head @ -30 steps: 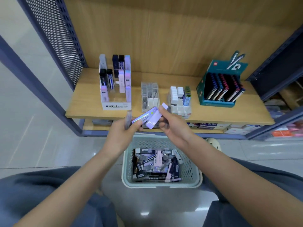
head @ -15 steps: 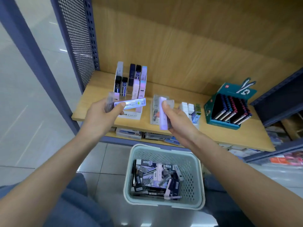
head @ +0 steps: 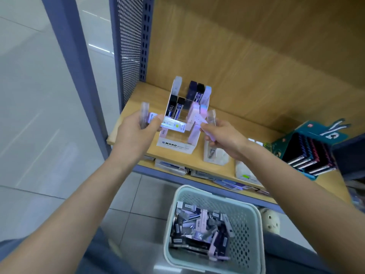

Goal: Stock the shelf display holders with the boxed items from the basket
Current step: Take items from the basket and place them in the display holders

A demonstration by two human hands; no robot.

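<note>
Early days I'd say: the white holder [head: 175, 144] is only part filled and the basket [head: 244, 230] is packed with boxes [head: 199, 230]. Left grip [head: 136, 133] and right grip [head: 223, 139] each clutch slim packs [head: 173, 125] right at the holder.

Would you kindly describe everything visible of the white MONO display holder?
The MONO display holder is a white, card-like stepped rack with black lettering on its front lip. It stands upright near the left end of the wooden shelf. Its rear and left slots hold upright dark boxes; its right column holds pale pink boxes. The left hand holds a shiny box across its front, and the right hand holds a lilac box at its right edge; contact is unclear.
</note>
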